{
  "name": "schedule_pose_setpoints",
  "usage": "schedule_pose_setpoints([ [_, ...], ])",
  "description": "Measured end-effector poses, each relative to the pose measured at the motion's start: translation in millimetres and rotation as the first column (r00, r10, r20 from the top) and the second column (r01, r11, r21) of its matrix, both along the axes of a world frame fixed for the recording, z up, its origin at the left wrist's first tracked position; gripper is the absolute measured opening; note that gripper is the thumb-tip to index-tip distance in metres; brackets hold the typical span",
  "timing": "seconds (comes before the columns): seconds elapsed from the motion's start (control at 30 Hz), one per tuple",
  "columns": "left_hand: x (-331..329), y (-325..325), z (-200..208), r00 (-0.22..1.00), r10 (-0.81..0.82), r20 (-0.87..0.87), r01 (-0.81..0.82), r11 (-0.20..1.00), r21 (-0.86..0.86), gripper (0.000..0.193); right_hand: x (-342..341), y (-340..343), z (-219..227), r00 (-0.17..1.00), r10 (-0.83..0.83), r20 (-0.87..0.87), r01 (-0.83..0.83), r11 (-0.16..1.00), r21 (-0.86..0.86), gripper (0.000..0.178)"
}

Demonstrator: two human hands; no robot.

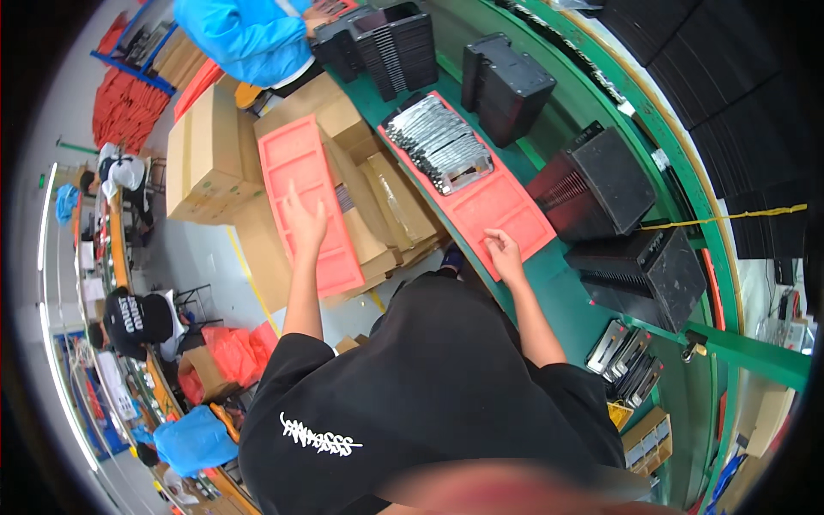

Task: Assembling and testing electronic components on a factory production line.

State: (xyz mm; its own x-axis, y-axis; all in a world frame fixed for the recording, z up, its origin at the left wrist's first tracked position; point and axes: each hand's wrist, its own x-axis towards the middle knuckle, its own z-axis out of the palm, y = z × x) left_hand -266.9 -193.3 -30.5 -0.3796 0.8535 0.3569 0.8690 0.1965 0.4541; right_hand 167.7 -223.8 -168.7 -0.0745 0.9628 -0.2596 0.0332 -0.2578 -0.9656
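My left hand (306, 220) is over a red tray (332, 262) with shallow compartments, its fingers spread. Whether the palm touches that tray cannot be made out. The tray slants across cardboard boxes, and no parts show in it. On the green bench, my right hand (504, 254) is at the near end of a second red tray (485, 211), fingers curled in over its end compartment. Anything between those fingers is too small to see. Flat silvery, dark-edged parts (440, 140) stand in a row filling the far half of this second tray.
Black slotted racks (592, 184) stand along the green bench (566, 283). More flat parts (625, 360) lie at its near right. Large cardboard boxes (206, 154) are at left. A co-worker in a blue garment (245, 39) is at the far end; other people sit at left benches.
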Motion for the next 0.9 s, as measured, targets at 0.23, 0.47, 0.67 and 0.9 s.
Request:
schedule_pose_setpoints([
  [0.23,83,67,-35,0.884,-0.267,0.383,0.335,0.934,-0.122,0.073,65,-50,7,0.955,-0.295,0.044,0.297,0.928,-0.227,0.031],
  [0.47,74,131,-105,0.761,-0.135,0.634,0.345,0.912,-0.22,0.072,34,-75,-7,0.87,-0.488,0.075,0.487,0.823,-0.292,0.045],
  [0.67,132,154,-48,0.824,-0.517,0.231,0.548,0.831,-0.095,0.072,58,-62,17,0.93,-0.366,0.014,0.331,0.821,-0.465,0.048],
  [0.9,228,173,23,0.399,-0.748,0.531,0.863,0.502,0.058,0.065,65,-48,25,0.766,-0.642,0.033,0.63,0.74,-0.236,0.038],
])
